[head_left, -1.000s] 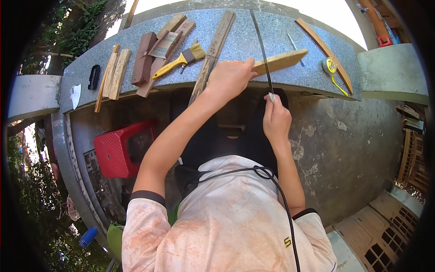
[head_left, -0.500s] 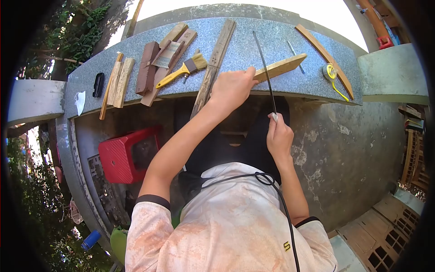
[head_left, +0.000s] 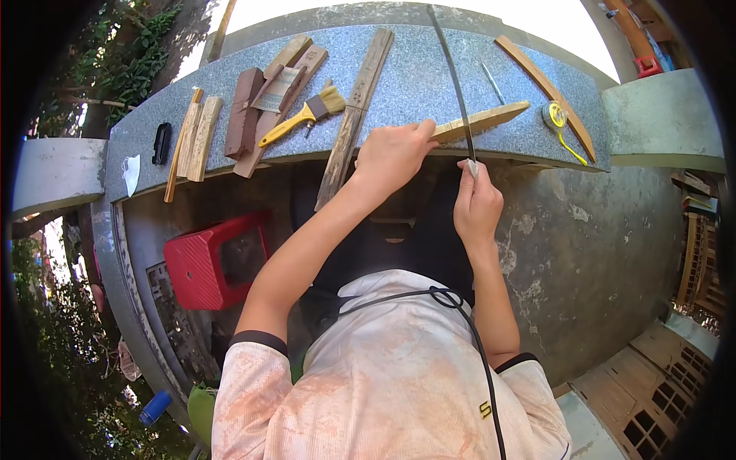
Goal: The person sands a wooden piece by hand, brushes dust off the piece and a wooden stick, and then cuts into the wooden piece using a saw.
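My left hand (head_left: 391,156) grips the near end of a light wooden piece (head_left: 487,119), which points to the right over the front edge of the stone table (head_left: 437,61). In my right hand (head_left: 478,203) is the pale handle end of a long thin dark file (head_left: 454,77). The file crosses the wooden piece just right of my left fingers and reaches past the table's far side. A long weathered wood strip (head_left: 354,115) lies left of my left hand, its near end jutting over the edge.
A yellow-handled brush (head_left: 307,119), a dark red wood block (head_left: 244,115) and pale sticks (head_left: 204,142) lie on the left. On the right are a thin pointed tool (head_left: 493,83), a brown strip (head_left: 548,96) and a tape measure (head_left: 555,116). A red stool (head_left: 195,268) stands below.
My right hand has pushed up and slightly right, so the file extends farther beyond the table. The wooden piece's far end sits a little lower and farther right.
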